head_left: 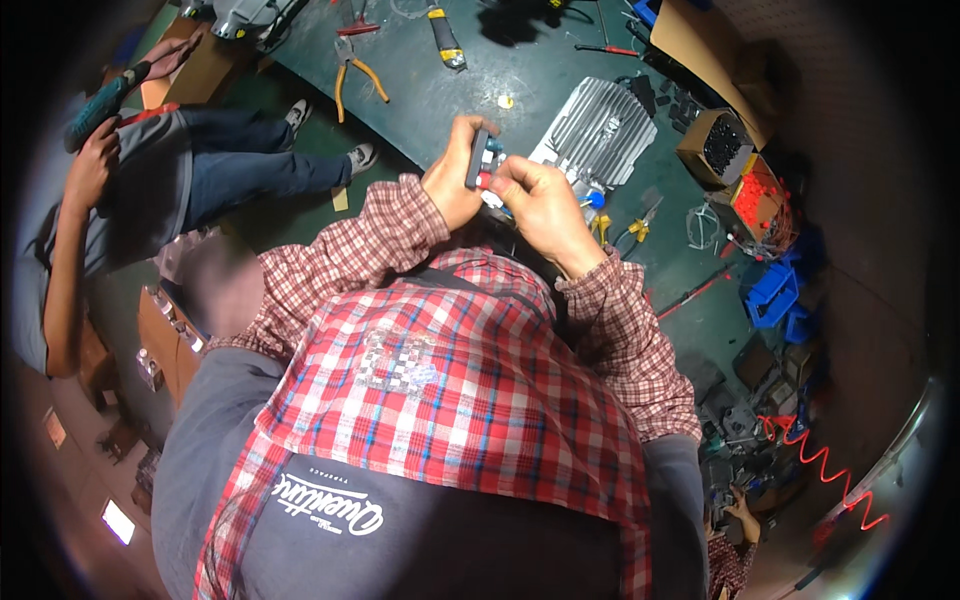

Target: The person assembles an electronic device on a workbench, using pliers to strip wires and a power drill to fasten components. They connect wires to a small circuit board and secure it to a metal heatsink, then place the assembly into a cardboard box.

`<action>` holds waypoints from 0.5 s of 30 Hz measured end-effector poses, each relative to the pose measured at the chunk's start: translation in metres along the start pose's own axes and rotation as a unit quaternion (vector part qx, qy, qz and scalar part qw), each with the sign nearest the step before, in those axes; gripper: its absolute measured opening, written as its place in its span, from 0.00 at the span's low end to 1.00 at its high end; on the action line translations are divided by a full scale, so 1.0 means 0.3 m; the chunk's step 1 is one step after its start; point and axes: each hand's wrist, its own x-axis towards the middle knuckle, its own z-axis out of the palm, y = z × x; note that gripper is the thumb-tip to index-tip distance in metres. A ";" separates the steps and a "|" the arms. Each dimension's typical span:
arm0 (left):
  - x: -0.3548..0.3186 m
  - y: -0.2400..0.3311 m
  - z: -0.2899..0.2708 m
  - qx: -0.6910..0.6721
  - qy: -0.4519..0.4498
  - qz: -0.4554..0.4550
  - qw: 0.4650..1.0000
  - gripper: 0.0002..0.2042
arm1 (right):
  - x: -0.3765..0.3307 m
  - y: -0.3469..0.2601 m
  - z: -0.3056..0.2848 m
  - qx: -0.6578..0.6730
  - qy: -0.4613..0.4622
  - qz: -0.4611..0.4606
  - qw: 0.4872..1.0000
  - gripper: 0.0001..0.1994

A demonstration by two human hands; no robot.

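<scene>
— Where is the small dark rectangular block with red and blue parts on its face [484,160]?

— Held up above the dark green desk [450,95], between both hands and close to the chest in the red-and-white checked shirt [450,380]. Its long axis runs roughly from twelve to six o'clock, tilted slightly toward one.

— Which hand is nearer to it?

— Both touch it. The left hand [455,180] sits at its nine o'clock side, and the right hand [540,200] comes in from about four o'clock.

— And the fingers?

— The left fingers [468,135] are curled together and clamped along the block's dark edge, thumb side toward the person. The right fingers [512,172] are drawn together in a pinch at the coloured face, near the red part; whether they grip a piece there or only press on it, I cannot tell, as it is too small.

— What lies around them?

— At two o'clock from the block, just beyond it on the desk, lies a ribbed silver metal housing [600,130]. At eleven o'clock, well apart, lie orange-handled pliers [352,72]. Far off at nine o'clock another person's hand holds a teal power drill [100,100].
</scene>
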 end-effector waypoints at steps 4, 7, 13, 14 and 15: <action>-0.084 -0.008 0.027 -0.001 0.024 -0.050 0.998 0.25 | -0.006 0.065 0.014 0.051 -0.070 -0.013 0.996 0.07; -0.113 -0.066 0.065 -0.009 0.086 -0.060 0.994 0.26 | 0.009 0.070 0.006 -0.019 -0.107 0.015 0.994 0.07; -0.120 -0.072 0.067 0.120 0.164 -0.077 0.976 0.27 | 0.090 0.101 -0.166 -0.358 -0.024 -0.185 0.915 0.14; -0.116 -0.065 0.051 0.123 0.178 -0.105 0.971 0.27 | 0.112 0.094 -0.170 -0.424 0.053 -0.134 0.894 0.15; -0.117 -0.067 0.041 0.127 0.174 -0.117 0.969 0.27 | 0.131 0.090 -0.165 -0.484 0.130 -0.081 0.861 0.16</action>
